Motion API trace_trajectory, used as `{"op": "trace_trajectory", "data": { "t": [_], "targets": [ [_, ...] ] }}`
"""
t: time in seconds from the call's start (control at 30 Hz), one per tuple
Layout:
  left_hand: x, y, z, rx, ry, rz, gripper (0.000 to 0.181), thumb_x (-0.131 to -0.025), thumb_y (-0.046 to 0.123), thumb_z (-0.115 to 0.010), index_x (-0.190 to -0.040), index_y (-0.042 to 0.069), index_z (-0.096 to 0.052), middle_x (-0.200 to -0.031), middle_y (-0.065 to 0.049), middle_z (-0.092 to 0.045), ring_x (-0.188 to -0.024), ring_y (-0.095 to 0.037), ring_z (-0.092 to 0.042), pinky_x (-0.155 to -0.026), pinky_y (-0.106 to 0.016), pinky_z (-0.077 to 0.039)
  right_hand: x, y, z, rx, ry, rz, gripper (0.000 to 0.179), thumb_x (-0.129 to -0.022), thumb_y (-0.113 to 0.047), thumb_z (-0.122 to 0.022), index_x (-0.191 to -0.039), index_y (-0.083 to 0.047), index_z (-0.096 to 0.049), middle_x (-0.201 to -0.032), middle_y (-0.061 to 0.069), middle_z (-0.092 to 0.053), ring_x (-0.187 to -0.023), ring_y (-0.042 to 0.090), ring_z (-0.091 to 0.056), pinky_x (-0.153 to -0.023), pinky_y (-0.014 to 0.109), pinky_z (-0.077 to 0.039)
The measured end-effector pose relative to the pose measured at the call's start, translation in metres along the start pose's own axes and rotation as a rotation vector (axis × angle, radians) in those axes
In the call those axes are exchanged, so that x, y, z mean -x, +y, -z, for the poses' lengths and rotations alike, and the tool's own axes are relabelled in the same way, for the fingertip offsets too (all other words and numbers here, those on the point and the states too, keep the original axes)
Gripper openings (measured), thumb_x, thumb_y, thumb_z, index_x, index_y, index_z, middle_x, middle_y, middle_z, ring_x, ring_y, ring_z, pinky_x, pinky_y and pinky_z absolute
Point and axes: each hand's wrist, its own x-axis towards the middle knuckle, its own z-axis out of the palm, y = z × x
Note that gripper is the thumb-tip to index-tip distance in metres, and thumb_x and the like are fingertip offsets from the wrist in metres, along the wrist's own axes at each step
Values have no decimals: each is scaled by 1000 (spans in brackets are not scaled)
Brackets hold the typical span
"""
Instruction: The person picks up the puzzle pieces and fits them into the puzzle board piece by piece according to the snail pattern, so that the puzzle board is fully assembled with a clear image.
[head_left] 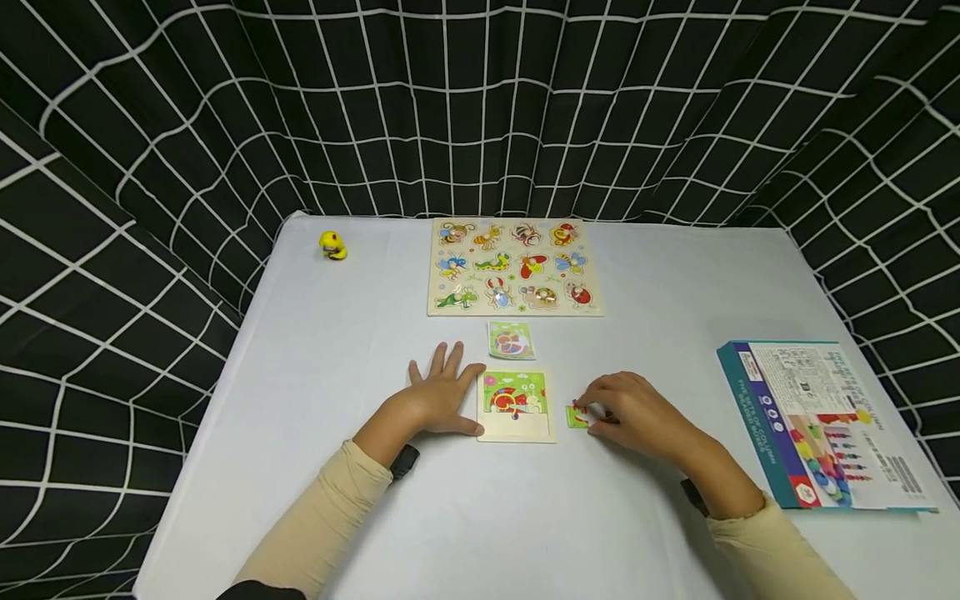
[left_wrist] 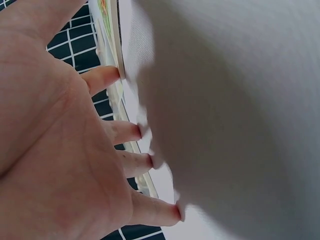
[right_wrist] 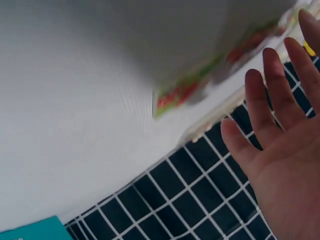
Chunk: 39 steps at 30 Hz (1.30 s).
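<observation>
In the head view, a small wooden jigsaw tray (head_left: 513, 429) lies mid-table, its upper part filled with a green and red picture and its lower part bare wood. My left hand (head_left: 435, 400) lies with fingers spread at its left side; forefinger and thumb touch the frame. Right of the tray, my right hand (head_left: 630, 412) arches over a green and red puzzle piece (head_left: 575, 418), thumb and forefinger pinching it at its edges. The hand hides much of this piece in the head view; a blurred strip of the puzzle piece (right_wrist: 172, 97) shows in the right wrist view.
A printed picture card (head_left: 512, 340) lies just beyond the tray. Behind it is a larger insect peg board (head_left: 514, 267). A yellow toy (head_left: 332, 245) stands at the far left, a boxed bead set (head_left: 825, 425) at the right. Black grid curtains (head_left: 480, 108) surround the white table.
</observation>
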Motion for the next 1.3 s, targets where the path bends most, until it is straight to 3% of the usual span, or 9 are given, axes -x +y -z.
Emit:
{"op": "trace_trajectory", "data": {
  "t": [0.2,0.43,0.67,0.97,1.3],
  "targets": [
    [1,-1,1,-3,-7,1,96,-76,55,-76,-153,23,-27,-162,-20,4,-147,-43,9,-105,-77,-7,-1,-2,-7,19,41,86,28,-73,-12,-84,-99,-11,-74,-99,-3,-68,-96,17,-61,-96,47,-44],
    [1,-1,1,10,-15,0,96,-77,53,-76,-153,24,-27,-162,-20,4,-147,-42,10,-105,-76,-6,-7,-7,-1,48,63,98,29,-71,-12,-86,-97,-12,-75,-96,-3,-68,-95,16,-61,-96,45,-43],
    [-1,-1,1,-8,-17,12,96,-77,55,-75,-154,25,-26,-162,-19,4,-147,-42,10,-105,-76,-7,-29,-32,-4,47,56,227,24,-75,-14,-84,-97,-13,-75,-97,-3,-67,-95,16,-60,-95,42,-44],
    [-2,0,2,-20,-30,16,96,-77,57,-74,-154,25,-27,-162,-19,4,-148,-42,9,-106,-75,-8,-53,-65,-17,72,6,314,20,-81,-19,-79,-100,-16,-74,-99,-4,-67,-99,17,-59,-101,42,-41],
    [-4,0,2,-20,-37,23,96,-77,58,-74,-154,26,-25,-162,-19,5,-147,-42,10,-106,-75,-8,-60,-73,-29,95,55,352,16,-82,-20,-78,-97,-16,-74,-98,-4,-66,-99,18,-58,-100,40,-41]
  ]
}}
